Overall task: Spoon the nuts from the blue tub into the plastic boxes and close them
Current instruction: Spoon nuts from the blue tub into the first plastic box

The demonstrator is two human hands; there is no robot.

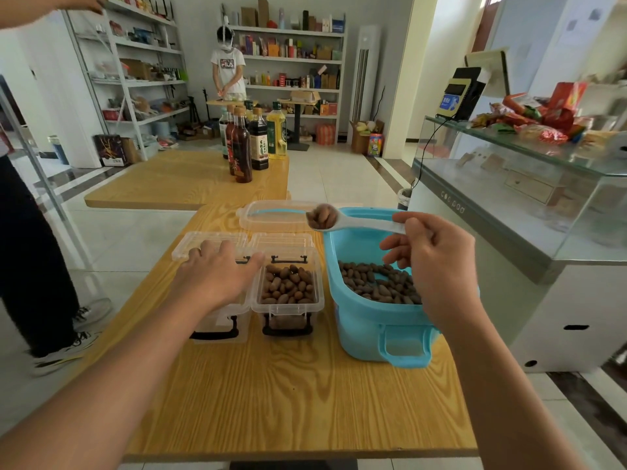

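Right hand (pixel 437 262) pinches a spoon (pixel 353 222) heaped with nuts above the blue tub (pixel 369 320). Left hand (pixel 220 269) lies flat on one box (pixel 217 317); the other box (pixel 288 290) looks nearly full, both lids open

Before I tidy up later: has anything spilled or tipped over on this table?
Nothing stands out. No nuts lie on the wooden table; the clear plastic boxes and blue plastic tub sit upright, and the heaped white spoon is level.
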